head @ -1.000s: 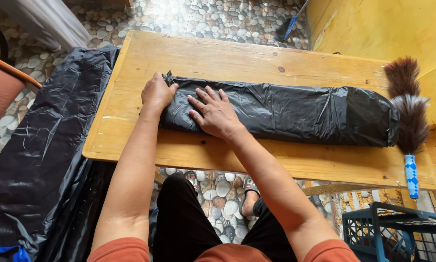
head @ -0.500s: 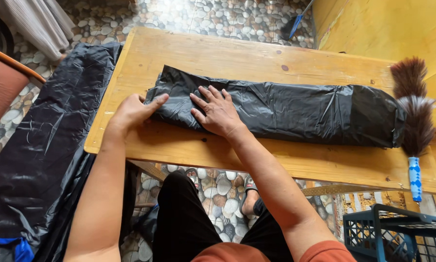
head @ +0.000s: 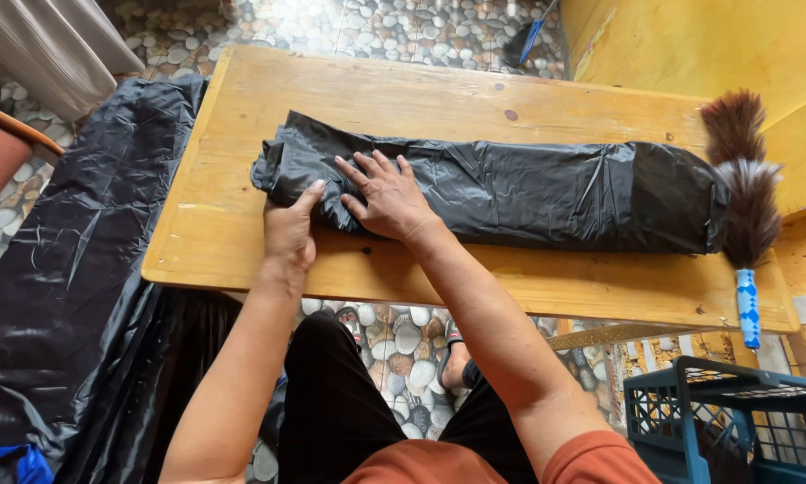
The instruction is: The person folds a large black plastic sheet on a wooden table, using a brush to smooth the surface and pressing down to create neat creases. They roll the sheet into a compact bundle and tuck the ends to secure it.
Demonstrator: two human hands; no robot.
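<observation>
Right hand (head: pixel 387 199) lies flat, fingers spread, palm down on the left part of the folded black plastic bag (head: pixel 510 193), which stretches across the middle of the wooden bench (head: pixel 241 233). Left hand (head: pixel 288 231) sits at the bag's near edge, fingers loosely curled, thumb up against the plastic, gripping nothing firmly. Half a second ago the left hand was further left, at the bag's end; it is now close beside the right. Feather duster (head: pixel 745 193) at right edge.
</observation>
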